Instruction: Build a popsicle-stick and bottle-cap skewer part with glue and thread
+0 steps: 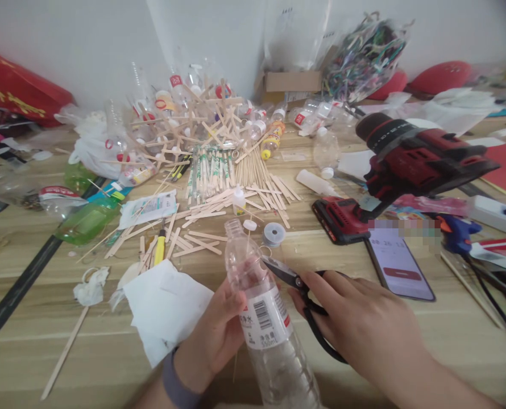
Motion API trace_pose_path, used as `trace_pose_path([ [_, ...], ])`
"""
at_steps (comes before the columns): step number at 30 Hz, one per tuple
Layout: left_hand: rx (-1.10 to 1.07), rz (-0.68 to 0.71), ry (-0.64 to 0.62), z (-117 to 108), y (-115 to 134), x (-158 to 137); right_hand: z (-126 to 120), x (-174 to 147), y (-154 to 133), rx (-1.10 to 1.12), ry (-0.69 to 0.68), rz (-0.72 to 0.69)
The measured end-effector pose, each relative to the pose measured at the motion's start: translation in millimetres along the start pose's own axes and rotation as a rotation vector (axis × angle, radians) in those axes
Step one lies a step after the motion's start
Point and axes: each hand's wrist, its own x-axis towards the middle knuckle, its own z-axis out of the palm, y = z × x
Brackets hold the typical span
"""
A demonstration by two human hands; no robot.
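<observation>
My left hand (221, 321) is wrapped round a clear plastic bottle (274, 363) with a white label. The bottle leans with its uncapped neck pointing away from me. In my right hand (351, 309) is a pair of black-handled scissors (285, 272). Their blades reach the bottle's shoulder, just above the label; whether they pierce the plastic I cannot tell. Beyond the bottle lie a small spool (274, 234) and a little white glue bottle (238, 200). White paper (168, 304) lies left of my left hand.
A red cordless drill (406, 165) stands at the right, beside a phone (400, 261). Wooden sticks (202, 241) and skewers (251, 165) are spread mid-table. Plastic bottles crowd the back, near a cardboard box (291, 82). A green bottle (86, 218) and yellow cutter (160, 247) lie left.
</observation>
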Motion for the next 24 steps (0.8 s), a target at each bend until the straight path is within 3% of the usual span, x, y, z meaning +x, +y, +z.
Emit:
trace_pose_path([
  [13,-0.067,-0.111,-0.009,7,6,0,5,2,6,-0.062,0.048,-0.034],
  [21,-0.127,-0.283,-0.009,6,12,-2,6,3,12,-0.080,0.052,-0.093],
  [24,-0.155,-0.263,-0.011,7,14,-2,7,3,14,-0.083,0.055,-0.105],
])
